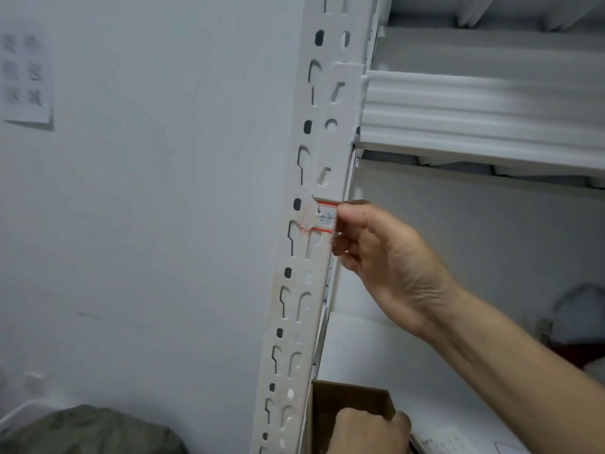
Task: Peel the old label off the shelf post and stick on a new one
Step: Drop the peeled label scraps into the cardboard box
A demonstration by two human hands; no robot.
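Right hand (376,247) pinches the red-edged label (325,218) on the white post (304,244); left hand (370,430) (low down) grips a cardboard box (347,401).

Shelf post (307,244): white painted metal, matt, scuffed and grimy lower down; label (325,218): thin paper, red border, torn papery residue with red smears to its left; box (352,407): brown corrugated cardboard, dull; wall (147,208): matt paint, smooth; shelf beam (474,109): ribbed white painted metal

Wall notice (27,77) characters too blurred to read, left hand (371,429) cut off by bottom edge, label (325,218) partly covered by fingertips.
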